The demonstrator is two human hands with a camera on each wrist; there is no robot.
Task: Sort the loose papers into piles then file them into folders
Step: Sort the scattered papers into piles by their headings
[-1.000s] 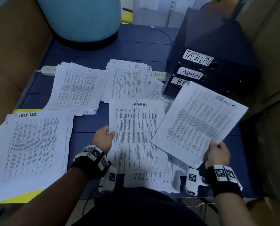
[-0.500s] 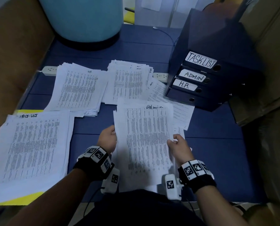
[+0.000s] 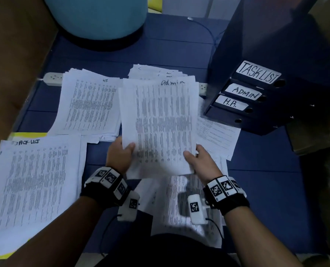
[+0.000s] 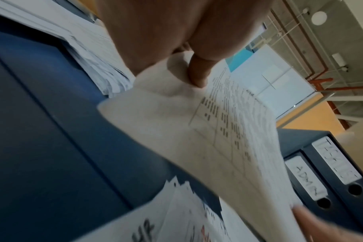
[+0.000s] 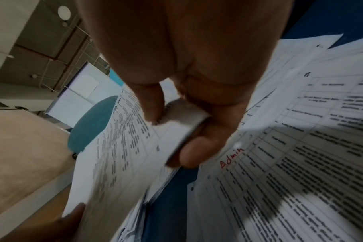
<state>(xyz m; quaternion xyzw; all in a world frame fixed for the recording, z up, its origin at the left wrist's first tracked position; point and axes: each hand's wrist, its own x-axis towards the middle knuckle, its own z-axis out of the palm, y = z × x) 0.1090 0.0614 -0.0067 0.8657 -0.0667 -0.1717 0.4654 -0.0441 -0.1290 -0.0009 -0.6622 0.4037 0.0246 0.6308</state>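
Observation:
Both hands hold up a thin stack of printed sheets marked "Admin" [image 3: 158, 122] above the blue table. My left hand [image 3: 121, 151] pinches its lower left edge, thumb on top [image 4: 197, 73]. My right hand [image 3: 197, 160] pinches the lower right corner [image 5: 176, 127]. Behind the held sheets lies the Admin pile [image 3: 160, 73]. The HR pile [image 3: 89, 106] lies to the left, the Task List pile [image 3: 35, 182] at the near left. Dark binders labelled TASKLIST [image 3: 258, 74], ADMIN [image 3: 244, 92] and H.R. [image 3: 230, 103] lie stacked at the right.
Loose sheets [image 3: 179, 209] lie under my wrists and at the right [image 3: 216, 135]. A white power strip [image 3: 52, 78] runs behind the piles. A teal round object [image 3: 96, 16] stands at the back. A yellow folder [image 3: 29, 134] sits under the Task List pile.
My right hand brought its Admin sheet onto the sheets near my left hand. Both hands then lifted the combined sheets and carried them away from me, over the Admin pile.

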